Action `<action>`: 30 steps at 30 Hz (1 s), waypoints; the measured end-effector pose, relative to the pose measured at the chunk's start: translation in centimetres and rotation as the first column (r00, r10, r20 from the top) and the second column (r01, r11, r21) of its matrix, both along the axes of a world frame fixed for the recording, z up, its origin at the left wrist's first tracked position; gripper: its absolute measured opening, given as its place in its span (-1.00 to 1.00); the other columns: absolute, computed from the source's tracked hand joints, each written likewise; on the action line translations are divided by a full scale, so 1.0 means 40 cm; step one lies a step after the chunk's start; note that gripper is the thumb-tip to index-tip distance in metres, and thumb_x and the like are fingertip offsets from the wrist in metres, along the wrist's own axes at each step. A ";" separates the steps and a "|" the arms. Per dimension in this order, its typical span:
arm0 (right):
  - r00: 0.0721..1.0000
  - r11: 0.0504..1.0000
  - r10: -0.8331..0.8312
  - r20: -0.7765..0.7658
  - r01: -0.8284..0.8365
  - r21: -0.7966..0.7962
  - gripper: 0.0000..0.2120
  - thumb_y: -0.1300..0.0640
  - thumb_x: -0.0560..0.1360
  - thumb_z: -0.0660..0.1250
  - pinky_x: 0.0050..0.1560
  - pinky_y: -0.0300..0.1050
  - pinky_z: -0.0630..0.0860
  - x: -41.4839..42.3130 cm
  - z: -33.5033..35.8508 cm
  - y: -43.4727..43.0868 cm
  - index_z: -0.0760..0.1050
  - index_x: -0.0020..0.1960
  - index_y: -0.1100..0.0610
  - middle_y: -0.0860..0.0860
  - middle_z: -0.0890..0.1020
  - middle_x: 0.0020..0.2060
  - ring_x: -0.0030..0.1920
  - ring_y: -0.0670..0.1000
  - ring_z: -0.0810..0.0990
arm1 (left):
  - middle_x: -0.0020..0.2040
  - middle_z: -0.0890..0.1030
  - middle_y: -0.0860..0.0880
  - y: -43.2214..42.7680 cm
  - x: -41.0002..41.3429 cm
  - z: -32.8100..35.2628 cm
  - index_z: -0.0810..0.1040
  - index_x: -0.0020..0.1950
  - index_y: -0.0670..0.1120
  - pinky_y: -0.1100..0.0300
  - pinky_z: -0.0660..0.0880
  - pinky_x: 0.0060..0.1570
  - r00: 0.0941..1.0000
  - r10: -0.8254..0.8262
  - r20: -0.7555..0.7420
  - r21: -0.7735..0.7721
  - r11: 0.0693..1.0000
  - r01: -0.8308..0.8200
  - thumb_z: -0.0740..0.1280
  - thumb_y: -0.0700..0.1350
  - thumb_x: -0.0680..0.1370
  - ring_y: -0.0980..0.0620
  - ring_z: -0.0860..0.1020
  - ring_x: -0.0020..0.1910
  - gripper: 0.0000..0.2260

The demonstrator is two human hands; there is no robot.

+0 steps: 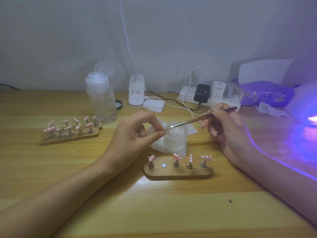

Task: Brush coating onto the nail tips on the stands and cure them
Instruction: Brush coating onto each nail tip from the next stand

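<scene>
My left hand pinches a small peg with a pink nail tip between thumb and forefinger, above a frosted jar. My right hand holds a thin brush, its bristles touching that nail tip. In front of the jar lies a wooden stand with several pink nail tips on metal pegs and one bare round socket. Two more wooden stands full of pink tips sit at the left.
A lit curing lamp glows violet at the right edge. A clear bottle with an open flip lid, a white lamp base, a power strip with chargers and cables, cotton pads and a tissue pack line the back.
</scene>
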State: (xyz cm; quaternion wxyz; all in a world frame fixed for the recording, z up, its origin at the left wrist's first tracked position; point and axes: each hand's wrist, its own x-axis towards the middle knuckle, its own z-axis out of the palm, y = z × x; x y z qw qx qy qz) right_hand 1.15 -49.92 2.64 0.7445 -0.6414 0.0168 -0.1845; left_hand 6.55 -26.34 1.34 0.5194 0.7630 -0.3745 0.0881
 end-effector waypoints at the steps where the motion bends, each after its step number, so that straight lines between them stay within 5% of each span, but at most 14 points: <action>1: 1.000 1.000 -0.010 -0.002 0.010 0.016 -0.68 0.18 0.64 0.16 -0.50 -0.25 0.15 0.000 0.001 -0.001 0.45 -0.26 0.01 0.06 0.62 -0.42 -0.54 -0.09 0.34 | -0.26 0.54 0.20 0.000 0.000 0.000 0.59 -0.18 -0.06 0.40 0.27 -0.38 1.000 -0.002 -0.003 0.000 1.000 0.002 0.50 -0.15 0.50 0.15 0.27 -0.47 -0.89; 23: 0.999 0.999 0.037 0.035 -0.037 -0.007 -0.68 0.17 0.65 0.15 -0.48 -0.18 0.08 0.000 -0.001 0.000 0.46 -0.26 0.00 0.07 0.63 -0.41 -0.55 -0.09 0.32 | -0.37 0.51 0.28 -0.003 -0.006 0.005 0.59 -0.18 -0.12 0.44 0.24 -0.40 1.000 0.002 -0.009 -0.007 1.000 -0.002 0.49 -0.20 0.50 0.15 0.24 -0.49 -0.89; 30: 0.999 0.999 0.014 0.049 -0.015 0.031 -0.71 0.16 0.64 0.16 -0.54 -0.31 0.17 -0.003 0.001 -0.003 0.42 -0.25 0.03 0.07 0.62 -0.43 -0.56 -0.09 0.31 | -0.36 0.52 0.27 -0.003 -0.006 0.007 0.60 -0.17 -0.12 0.41 0.25 -0.41 1.000 -0.001 -0.003 -0.003 1.000 0.001 0.49 -0.18 0.50 0.13 0.26 -0.48 -0.90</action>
